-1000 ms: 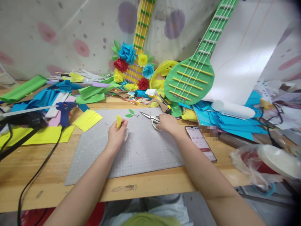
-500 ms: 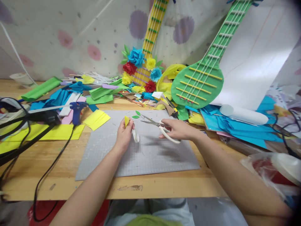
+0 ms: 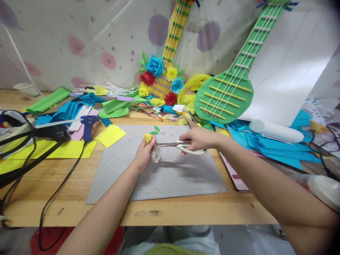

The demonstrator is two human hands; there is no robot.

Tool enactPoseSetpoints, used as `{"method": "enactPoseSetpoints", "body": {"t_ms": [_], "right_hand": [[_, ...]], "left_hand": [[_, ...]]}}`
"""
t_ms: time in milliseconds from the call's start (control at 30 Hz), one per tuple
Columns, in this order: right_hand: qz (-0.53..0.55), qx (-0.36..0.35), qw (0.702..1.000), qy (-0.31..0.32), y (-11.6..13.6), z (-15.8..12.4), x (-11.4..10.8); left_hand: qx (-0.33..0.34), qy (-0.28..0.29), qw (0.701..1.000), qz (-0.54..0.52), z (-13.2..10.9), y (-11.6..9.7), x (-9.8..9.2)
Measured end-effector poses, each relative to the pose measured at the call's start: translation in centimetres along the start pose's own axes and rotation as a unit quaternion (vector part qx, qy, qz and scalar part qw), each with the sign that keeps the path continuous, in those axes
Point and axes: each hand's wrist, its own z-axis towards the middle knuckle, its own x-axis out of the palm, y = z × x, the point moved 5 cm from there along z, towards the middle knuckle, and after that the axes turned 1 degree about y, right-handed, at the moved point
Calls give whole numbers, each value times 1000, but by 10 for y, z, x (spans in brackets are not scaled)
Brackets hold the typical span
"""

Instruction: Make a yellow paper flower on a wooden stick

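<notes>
My left hand [image 3: 144, 153] is closed on a small folded yellow paper piece [image 3: 147, 138] and a small roll of clear tape [image 3: 155, 154], above the grey cutting mat [image 3: 164, 177]. My right hand [image 3: 196, 140] grips white-handled scissors [image 3: 180, 146], their blades pointing left and reaching the yellow paper. Two small green paper leaves [image 3: 155, 130] lie on the mat just behind the hands.
A blue glue gun [image 3: 87, 124] and black cables lie left, beside yellow sheets [image 3: 110, 135]. Heaps of green and blue paper, paper flowers [image 3: 156, 76], a yellow paper guitar and a green one [image 3: 224, 97] stand behind. A phone [image 3: 235, 175] lies under my right forearm.
My right hand picked the scissors up from the mat's far edge and brought the blades left to the yellow paper in my left hand. The view shifted left.
</notes>
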Motion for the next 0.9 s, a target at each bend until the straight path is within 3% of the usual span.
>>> {"method": "enactPoseSetpoints", "body": {"t_ms": [300, 500, 600, 700, 800, 900], "right_hand": [[11, -8, 1000, 4, 1, 4, -3], [-1, 21, 1000, 1, -6, 1, 3], [-6, 83, 996, -7, -18, -3, 4], [-15, 190, 981, -46, -38, -3, 8], [-42, 285, 955, -76, -57, 2, 20], [-37, 329, 938, -102, -62, 9, 35]], "left_hand": [[8, 37, 999, -23, 0, -1, 4], [19, 19, 1000, 0, 5, -2, 1], [22, 24, 999, -7, 7, -1, -1], [11, 26, 999, -23, 7, 1, -1], [5, 29, 999, -32, 6, 0, 0], [-3, 28, 999, -37, 5, -1, 1]]}}
